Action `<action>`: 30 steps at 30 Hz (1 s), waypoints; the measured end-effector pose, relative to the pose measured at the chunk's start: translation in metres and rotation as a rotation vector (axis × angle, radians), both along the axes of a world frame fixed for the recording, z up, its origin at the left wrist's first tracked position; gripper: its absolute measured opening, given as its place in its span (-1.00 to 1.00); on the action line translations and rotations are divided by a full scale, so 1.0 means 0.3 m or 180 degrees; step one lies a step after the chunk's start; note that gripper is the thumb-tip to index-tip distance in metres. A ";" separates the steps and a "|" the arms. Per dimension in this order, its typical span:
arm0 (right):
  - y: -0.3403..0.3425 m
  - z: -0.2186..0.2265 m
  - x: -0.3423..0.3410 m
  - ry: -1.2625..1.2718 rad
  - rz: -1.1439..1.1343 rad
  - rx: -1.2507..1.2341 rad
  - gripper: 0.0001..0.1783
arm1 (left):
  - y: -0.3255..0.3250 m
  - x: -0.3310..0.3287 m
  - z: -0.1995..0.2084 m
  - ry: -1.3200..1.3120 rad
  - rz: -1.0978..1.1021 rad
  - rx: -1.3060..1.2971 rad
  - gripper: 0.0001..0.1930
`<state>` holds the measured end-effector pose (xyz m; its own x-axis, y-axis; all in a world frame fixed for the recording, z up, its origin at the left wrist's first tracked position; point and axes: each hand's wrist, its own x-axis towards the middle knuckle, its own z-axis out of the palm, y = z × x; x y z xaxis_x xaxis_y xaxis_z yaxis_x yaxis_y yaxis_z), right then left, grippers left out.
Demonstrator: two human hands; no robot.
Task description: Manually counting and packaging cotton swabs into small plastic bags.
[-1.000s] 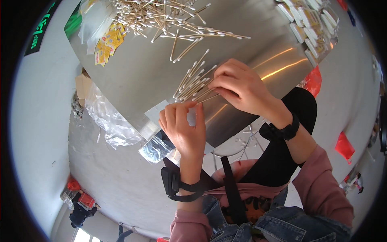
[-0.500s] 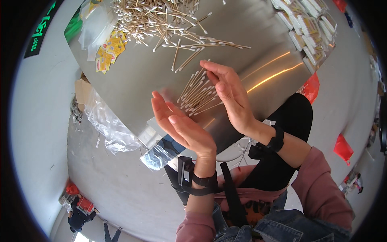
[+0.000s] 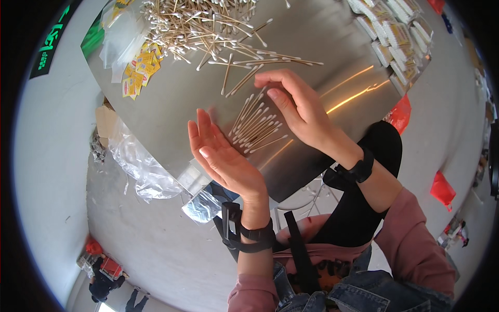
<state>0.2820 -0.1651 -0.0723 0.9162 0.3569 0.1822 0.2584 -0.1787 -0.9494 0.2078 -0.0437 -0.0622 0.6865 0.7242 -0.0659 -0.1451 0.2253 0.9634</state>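
A small bunch of cotton swabs [image 3: 255, 126] lies side by side on the shiny metal table [image 3: 171, 112], slightly fanned out. To its left stands my left hand [image 3: 221, 156], fingers stretched out and palm turned toward the swabs, holding nothing. My right hand [image 3: 299, 112] curves around the bunch's upper right side, its fingers bent but apart from the thumb and nothing gripped. Whether the right fingertips touch the swab ends, I cannot tell. Beyond the hands spreads a large loose heap of cotton swabs [image 3: 195, 26], with a few stray ones at its near edge.
Yellow printed cards [image 3: 141, 70] and clear plastic bags [image 3: 120, 44] lie at the far left. Packed swab packets [image 3: 397, 39] are piled at the far right. Crumpled plastic [image 3: 143, 166] hangs by the left table edge. Another person [image 3: 104, 278] is in the lower left distance.
Both hands have drawn apart: the left moved a little left, the right shifted right and up. More of the swab bunch shows between them.
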 end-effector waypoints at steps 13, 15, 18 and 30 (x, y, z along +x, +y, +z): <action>0.028 0.001 -0.026 0.0626 0.0802 0.0370 -0.56 | 0.014 0.028 -0.003 0.0027 -0.0417 0.0128 -0.33; 0.013 -0.016 -0.037 0.0758 0.0723 0.0619 -0.55 | 0.008 0.010 0.002 0.0093 -0.0390 0.0246 -0.33; 0.019 -0.020 -0.028 0.0348 0.0462 0.0529 -0.53 | 0.000 -0.008 -0.006 0.0113 -0.0352 0.0355 -0.33; 0.023 0.006 -0.102 0.0802 0.0275 0.1096 -0.44 | -0.030 -0.043 -0.021 -0.0058 -0.0462 0.0308 -0.34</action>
<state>0.2514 -0.1581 -0.0704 0.9168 0.3916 0.0785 0.0111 0.1716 -0.9851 0.1949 -0.0527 -0.0684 0.7847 0.6198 0.0127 -0.1354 0.1514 0.9792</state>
